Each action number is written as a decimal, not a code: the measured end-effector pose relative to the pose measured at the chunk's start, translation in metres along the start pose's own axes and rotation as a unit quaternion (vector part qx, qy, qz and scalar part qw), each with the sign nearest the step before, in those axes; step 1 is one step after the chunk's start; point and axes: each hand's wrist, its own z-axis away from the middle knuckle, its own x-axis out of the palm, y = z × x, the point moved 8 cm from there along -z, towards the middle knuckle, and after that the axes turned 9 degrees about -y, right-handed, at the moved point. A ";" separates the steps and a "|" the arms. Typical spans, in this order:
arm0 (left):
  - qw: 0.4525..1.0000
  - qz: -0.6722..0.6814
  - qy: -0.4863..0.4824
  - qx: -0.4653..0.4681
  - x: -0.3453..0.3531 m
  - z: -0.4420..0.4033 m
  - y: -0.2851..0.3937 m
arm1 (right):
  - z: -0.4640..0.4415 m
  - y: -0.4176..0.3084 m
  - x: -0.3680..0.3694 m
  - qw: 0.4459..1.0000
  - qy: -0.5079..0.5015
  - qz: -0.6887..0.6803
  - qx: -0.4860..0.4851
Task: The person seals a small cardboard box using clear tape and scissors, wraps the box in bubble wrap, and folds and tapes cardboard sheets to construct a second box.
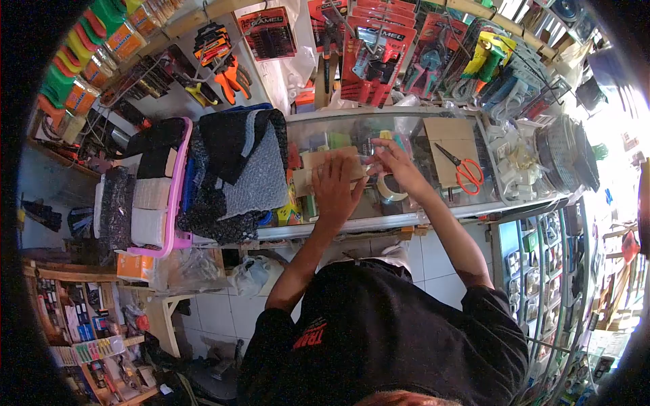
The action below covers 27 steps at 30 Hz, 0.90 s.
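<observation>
On the glass counter, my left hand (336,186) lies flat with its fingers spread over a piece of brown cardboard (347,153). Just to the right, my right hand (396,166) is raised at the cardboard's right end, its fingers bent together; what they hold, if anything, is too small to make out. A roll of tape (393,189) lies under my right wrist, partly hidden. Farther right, orange-handled scissors (467,174) rest on a flat cardboard sheet (440,135).
Black and grey bubble wrap (254,179) covers the counter's left part, beside a pink basket (177,196) of wrapped packs. Packaged tools (379,61) hang above the back edge. Small bags and a mesh basket (565,152) stand at the right end.
</observation>
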 end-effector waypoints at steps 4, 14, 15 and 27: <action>1.000 -0.011 -0.002 0.009 0.002 0.002 0.000 | 0.000 0.002 0.002 1.000 -0.015 -0.012 0.001; 0.999 0.015 -0.037 0.029 -0.002 0.002 0.001 | -0.003 0.010 0.001 1.000 -0.010 -0.001 0.017; 0.999 0.018 -0.032 0.031 -0.001 0.002 0.001 | -0.003 0.009 0.002 1.000 -0.015 -0.003 0.018; 0.998 -0.016 -0.041 0.040 -0.006 0.000 0.005 | -0.004 -0.002 0.007 0.999 -0.014 0.039 0.032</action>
